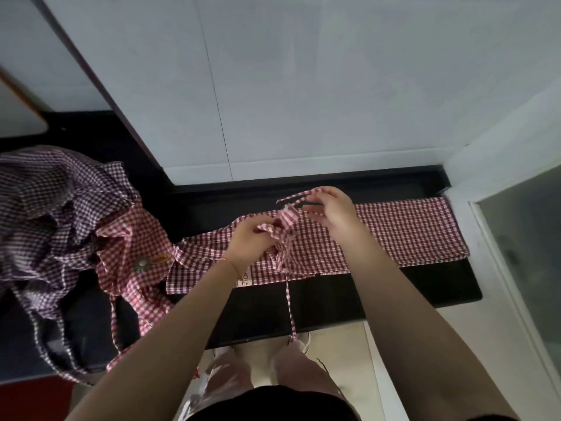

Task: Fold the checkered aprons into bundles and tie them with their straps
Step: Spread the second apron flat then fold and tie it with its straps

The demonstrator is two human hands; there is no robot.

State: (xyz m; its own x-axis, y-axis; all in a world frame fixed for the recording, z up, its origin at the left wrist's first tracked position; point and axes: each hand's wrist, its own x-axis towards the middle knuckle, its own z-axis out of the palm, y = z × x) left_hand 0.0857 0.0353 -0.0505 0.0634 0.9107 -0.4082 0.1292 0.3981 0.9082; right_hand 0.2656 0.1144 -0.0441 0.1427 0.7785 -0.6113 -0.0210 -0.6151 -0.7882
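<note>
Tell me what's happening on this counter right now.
A person stands at a black counter with a red checkered apron folded into a long strip across it. The left hand grips bunched fabric at the middle, while the right hand pinches a strap. It isn't tied yet. A pile of unfolded aprons waits at left.

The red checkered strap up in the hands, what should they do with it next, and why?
Probably pull it snug. The left hand and right hand both pinch the thin red-and-white checkered strap above the long folded red-and-white checkered apron, and its tail hangs loose.
</note>
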